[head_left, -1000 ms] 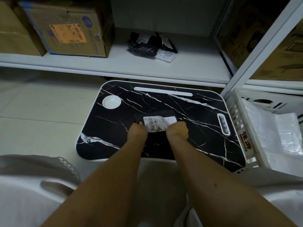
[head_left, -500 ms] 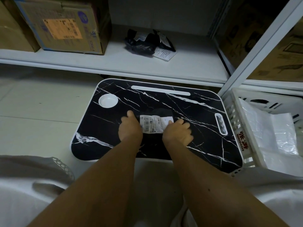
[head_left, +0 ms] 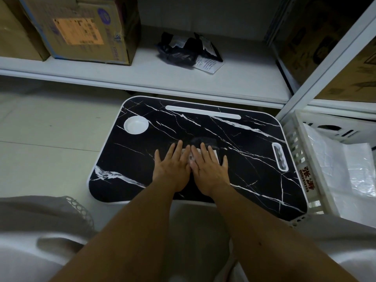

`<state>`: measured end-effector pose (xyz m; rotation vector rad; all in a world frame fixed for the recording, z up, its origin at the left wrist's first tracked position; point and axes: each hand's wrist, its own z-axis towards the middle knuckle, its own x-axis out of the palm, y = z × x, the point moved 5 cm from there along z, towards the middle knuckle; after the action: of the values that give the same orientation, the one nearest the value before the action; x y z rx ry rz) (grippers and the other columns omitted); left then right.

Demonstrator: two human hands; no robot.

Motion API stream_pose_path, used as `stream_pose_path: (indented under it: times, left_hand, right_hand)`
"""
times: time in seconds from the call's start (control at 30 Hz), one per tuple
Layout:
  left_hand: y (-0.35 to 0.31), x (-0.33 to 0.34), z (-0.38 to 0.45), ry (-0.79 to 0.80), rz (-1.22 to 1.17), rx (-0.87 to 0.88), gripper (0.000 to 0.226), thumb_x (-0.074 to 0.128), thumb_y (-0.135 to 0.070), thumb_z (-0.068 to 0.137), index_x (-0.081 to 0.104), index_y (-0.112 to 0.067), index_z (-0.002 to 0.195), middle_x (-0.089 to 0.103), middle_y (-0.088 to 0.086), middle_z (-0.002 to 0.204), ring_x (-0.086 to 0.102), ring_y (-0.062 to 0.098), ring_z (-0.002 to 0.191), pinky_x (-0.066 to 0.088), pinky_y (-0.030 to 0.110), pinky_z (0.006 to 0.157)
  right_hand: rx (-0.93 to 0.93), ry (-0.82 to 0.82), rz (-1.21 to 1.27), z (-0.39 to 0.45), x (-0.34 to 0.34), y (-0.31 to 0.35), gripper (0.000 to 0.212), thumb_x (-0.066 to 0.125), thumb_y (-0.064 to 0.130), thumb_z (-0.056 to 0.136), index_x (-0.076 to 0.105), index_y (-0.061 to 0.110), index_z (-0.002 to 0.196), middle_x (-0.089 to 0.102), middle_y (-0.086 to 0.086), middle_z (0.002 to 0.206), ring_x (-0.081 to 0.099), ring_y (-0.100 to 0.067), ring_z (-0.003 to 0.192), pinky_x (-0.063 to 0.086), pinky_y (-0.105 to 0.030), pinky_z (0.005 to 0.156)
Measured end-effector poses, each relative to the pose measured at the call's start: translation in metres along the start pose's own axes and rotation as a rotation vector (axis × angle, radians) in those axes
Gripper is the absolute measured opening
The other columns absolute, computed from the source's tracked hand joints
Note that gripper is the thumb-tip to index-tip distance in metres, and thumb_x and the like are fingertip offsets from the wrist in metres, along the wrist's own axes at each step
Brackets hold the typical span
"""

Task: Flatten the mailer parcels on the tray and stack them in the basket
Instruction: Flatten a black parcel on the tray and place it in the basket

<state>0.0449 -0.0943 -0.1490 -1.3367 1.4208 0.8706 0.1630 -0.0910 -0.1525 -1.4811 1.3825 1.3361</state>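
The black tray (head_left: 254,159) with white marble lines lies on the floor (head_left: 50,139), and its far edge sits just beside the low white shelf (head_left: 234,78). Its right edge is close to the white basket (head_left: 317,184), which holds clear and white bags (head_left: 354,165). On the left side of the tray the floor is bare, and there is a lot of dark tray on both sides of the hands. A white round cup spot (head_left: 136,125) is near the far left corner, a long white slot (head_left: 203,115) runs along the far edge, and a handle hole (head_left: 280,156) is near the right edge. The black mailer parcel (head_left: 203,141) lies in the middle of the tray, with its white label (head_left: 213,153) peeking out between the fingers. The left hand (head_left: 173,165) and the right hand (head_left: 209,169) lie flat on top of it, side by side and touching, palms down, fingers straight and pointing to the far edge. Neither grip is grasping anything; both are released and just press down. Both arms reach forward from the near edge. Another crumpled black mailer (head_left: 183,50) waits on the shelf, next to a cardboard box (head_left: 81,29).
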Motion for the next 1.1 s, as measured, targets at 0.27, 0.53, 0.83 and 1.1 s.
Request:
stream_pose_path:
  times: [0.27,0.53,0.83,1.1]
  left_hand:
    - [-0.010,-0.023,0.007,-0.070,0.024,-0.086,0.053,0.020,-0.035,0.101,0.016,-0.017,0.150,0.010,0.006,0.159,0.019,0.026,0.144,0.006,0.059,0.114]
    - [0.008,-0.009,0.021,-0.006,-0.041,-0.039,0.063,0.022,-0.043,0.100,-0.010,-0.023,0.151,-0.015,0.001,0.159,-0.013,0.019,0.146,0.000,0.059,0.115]
    - [0.012,-0.011,0.023,0.061,-0.103,-0.143,0.054,0.009,-0.047,0.100,-0.014,-0.038,0.148,-0.017,0.003,0.159,-0.017,0.025,0.145,-0.004,0.062,0.113]
    - [0.015,-0.007,0.013,0.084,-0.086,-0.366,0.062,0.004,-0.053,0.098,-0.014,-0.026,0.150,-0.017,0.010,0.158,-0.018,0.028,0.145,-0.006,0.062,0.112]
  right_hand:
    - [0.036,-0.153,0.002,0.017,-0.022,0.009,0.037,0.022,0.036,0.104,0.046,0.027,0.130,0.044,0.000,0.145,0.032,-0.019,0.140,0.004,-0.056,0.116]
    - [-0.071,-0.030,0.140,0.040,-0.008,0.012,0.050,0.017,0.036,0.105,0.018,0.022,0.154,0.010,0.004,0.162,0.004,-0.017,0.150,0.009,-0.042,0.121]
    - [0.014,0.047,0.118,0.040,-0.010,0.004,0.052,0.010,0.045,0.103,0.008,0.035,0.154,-0.002,0.008,0.163,-0.010,-0.014,0.149,-0.006,-0.053,0.118]
    - [0.244,0.039,0.154,0.032,-0.007,0.000,0.054,0.009,0.048,0.102,0.005,0.034,0.154,-0.006,0.002,0.163,-0.013,-0.022,0.148,-0.008,-0.061,0.114]
